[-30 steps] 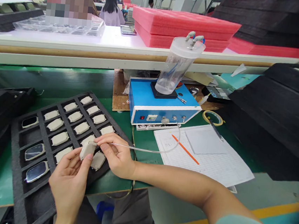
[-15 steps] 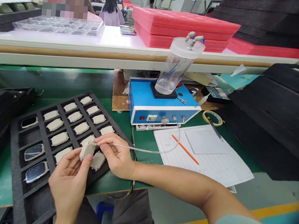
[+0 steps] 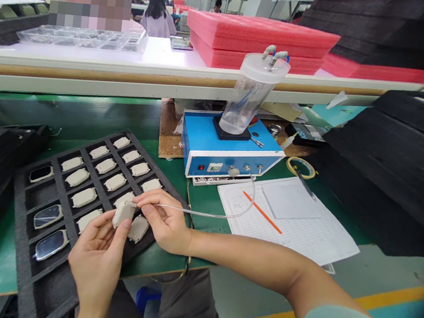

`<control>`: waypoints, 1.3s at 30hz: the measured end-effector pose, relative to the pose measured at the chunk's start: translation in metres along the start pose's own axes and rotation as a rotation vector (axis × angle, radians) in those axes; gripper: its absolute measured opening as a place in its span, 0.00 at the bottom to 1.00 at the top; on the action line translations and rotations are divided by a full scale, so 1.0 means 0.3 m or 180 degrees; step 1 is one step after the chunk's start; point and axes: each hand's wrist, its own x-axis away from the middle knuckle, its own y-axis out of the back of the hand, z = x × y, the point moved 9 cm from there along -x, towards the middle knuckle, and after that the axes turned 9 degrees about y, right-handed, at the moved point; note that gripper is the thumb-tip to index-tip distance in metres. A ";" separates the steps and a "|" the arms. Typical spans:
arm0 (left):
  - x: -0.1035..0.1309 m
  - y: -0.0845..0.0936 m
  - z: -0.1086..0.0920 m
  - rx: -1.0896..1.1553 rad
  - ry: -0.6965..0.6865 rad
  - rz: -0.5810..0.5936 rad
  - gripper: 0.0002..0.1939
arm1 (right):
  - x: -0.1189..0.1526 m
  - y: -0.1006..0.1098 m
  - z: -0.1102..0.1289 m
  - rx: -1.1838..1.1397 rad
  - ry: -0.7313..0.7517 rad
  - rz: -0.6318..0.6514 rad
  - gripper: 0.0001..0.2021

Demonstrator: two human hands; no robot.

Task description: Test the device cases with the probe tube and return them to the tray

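Observation:
A small beige case (image 3: 123, 214) is pinched between the fingers and thumb of my left hand (image 3: 100, 253), above the black foam tray (image 3: 25, 231). My right hand (image 3: 166, 222) grips the end of a clear thin tube (image 3: 206, 214) against the upper right edge of that case. The tube curves back to the front of a blue machine (image 3: 231, 156). More beige cases (image 3: 84, 197) lie in the tray's compartments, and a few pieces with dark glossy faces (image 3: 51, 244) lie in its left column.
A clear cylinder (image 3: 248, 97) leans on the machine. Papers with an orange stick (image 3: 262, 212), a tape roll (image 3: 310, 169) and a pen lie to the right. Black foam trays (image 3: 395, 161) stand far right; pink foam (image 3: 261, 36) sits on the shelf. People are beyond it.

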 end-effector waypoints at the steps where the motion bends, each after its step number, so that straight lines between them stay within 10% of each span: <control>1: 0.001 0.003 -0.001 -0.0002 -0.0002 0.0001 0.22 | 0.000 0.000 0.003 -0.0021 0.0025 -0.0014 0.12; 12: 0.037 -0.009 -0.040 -0.0256 -0.0316 0.0059 0.17 | 0.023 0.020 0.020 0.0127 0.0017 0.0013 0.11; 18: 0.113 0.245 -0.138 -0.2082 -0.0953 -0.0242 0.16 | 0.077 0.046 -0.007 -0.0098 -0.0381 -0.0405 0.08; 24: 0.185 0.391 -0.044 -0.3231 -0.0969 -0.0386 0.14 | 0.091 0.034 0.005 0.0048 -0.0364 -0.0233 0.08; 28: 0.187 0.391 -0.036 -0.3414 -0.1210 -0.0573 0.16 | 0.105 0.047 -0.006 0.0042 -0.0397 -0.0343 0.08; 35: 0.150 0.328 -0.074 -0.3515 -0.1545 0.0622 0.13 | 0.113 0.051 -0.015 0.0059 -0.0523 -0.0451 0.09; 39: 0.052 0.334 -0.125 -0.3518 -0.1529 0.0582 0.13 | 0.109 0.047 -0.009 0.0159 -0.0510 -0.0384 0.10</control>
